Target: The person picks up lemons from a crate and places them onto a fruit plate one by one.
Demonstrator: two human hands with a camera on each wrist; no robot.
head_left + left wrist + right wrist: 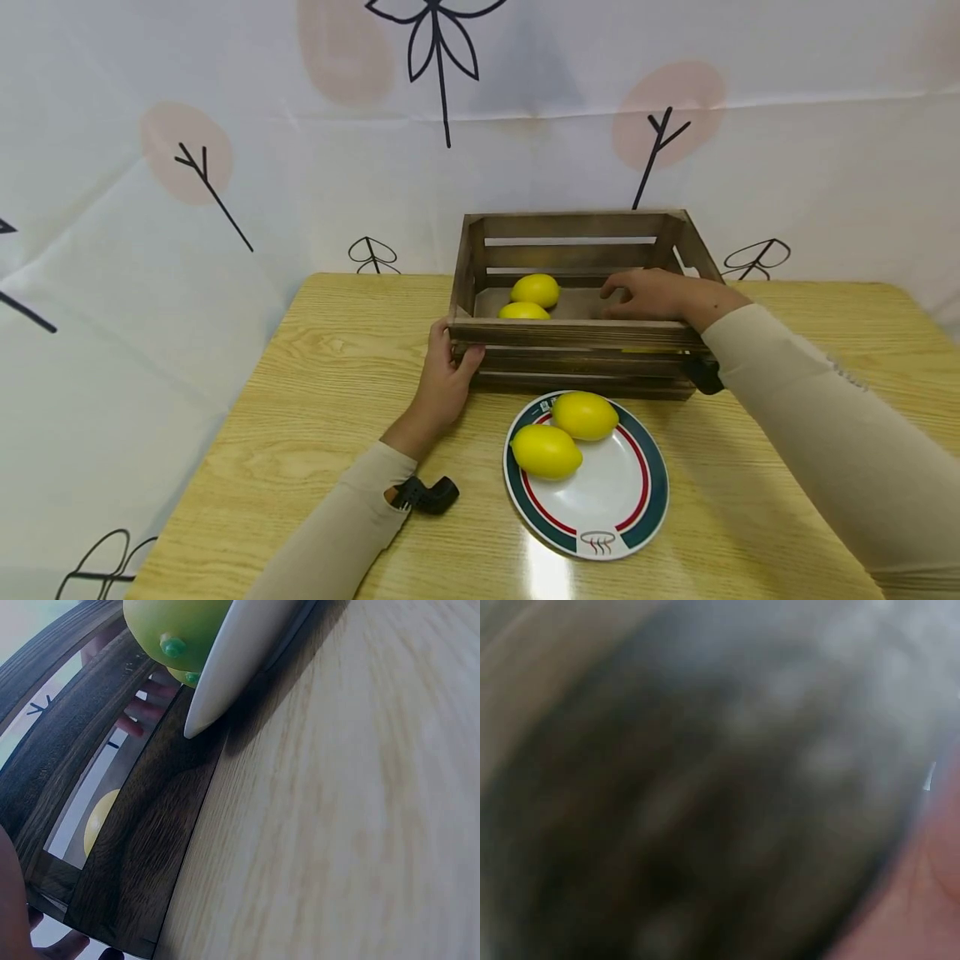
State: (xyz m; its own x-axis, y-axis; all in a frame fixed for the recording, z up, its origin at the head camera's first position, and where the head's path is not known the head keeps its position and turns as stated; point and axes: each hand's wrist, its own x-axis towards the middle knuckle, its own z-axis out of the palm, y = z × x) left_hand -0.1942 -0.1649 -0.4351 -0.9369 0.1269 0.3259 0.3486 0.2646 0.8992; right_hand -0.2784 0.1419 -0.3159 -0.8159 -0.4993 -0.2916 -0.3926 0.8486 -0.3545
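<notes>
The step in hand looks like a reach for lemons inside the wooden crate [577, 335]. To do it well, the left hand [442, 379] should hold the crate's front corner firmly against the table [337, 375], while the right hand [660, 298] dips clear of the front rail and closes gently round a lemon's broad middle. Two lemons [536, 291] lie at the crate's left end; a yellow patch [645, 351], probably another, shows through the front slats below the right hand. Lifting high matters, since the plate [652, 483] with its two lemons sits just in front.

The left grip is clasped round the corner, thumb on the front and fingers on the side. The right grip is loosely spread, a gap between thumb and forefinger with nothing visible in it; the rail hides what its lower part touches, and the right wrist view is too blurred to help.
</notes>
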